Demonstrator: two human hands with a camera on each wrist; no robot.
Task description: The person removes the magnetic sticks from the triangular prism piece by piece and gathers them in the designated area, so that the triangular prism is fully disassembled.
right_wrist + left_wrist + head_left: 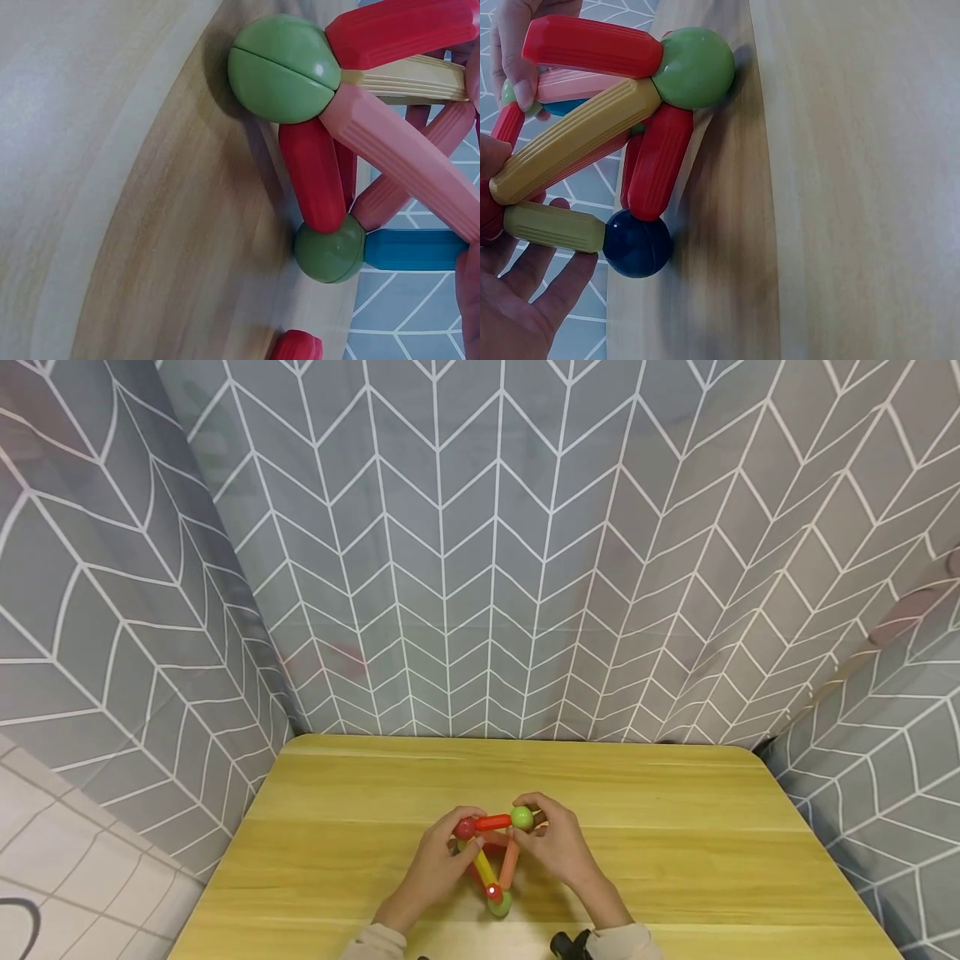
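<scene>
grey curtain (465,568) with white chevron lines behind and at both sides; wood-grain table (337,793) below, rounded far corners.

head view: frame of rods and balls (491,838) over the near half of the table, about mid-width, between both hands. left hand (435,864) grips the corner with the red ball (465,828), thumb on the near side. right hand (561,845) pinches the far green ball (522,817), thumb and fingers curled about it. red rod (493,822) joins these two balls. yellow rod (483,868) and pink rod (510,864) slope down to the near green ball (500,906). beige sleeves (626,943) on both arms.

left wrist view: left thumb and fingers grasp the red ball's corner, left edge. olive rod (553,226) runs from there to a dark blue ball (637,244), low by the tabletop. right hand at top left, fingers on the far green ball.

right wrist view: near green ball large, low red rod (313,176) from it to a smaller green ball (330,249); blue rod (415,249) off the latter. fingers cut by the right edge. red piece (298,347) at the bottom edge, partly out of view.
</scene>
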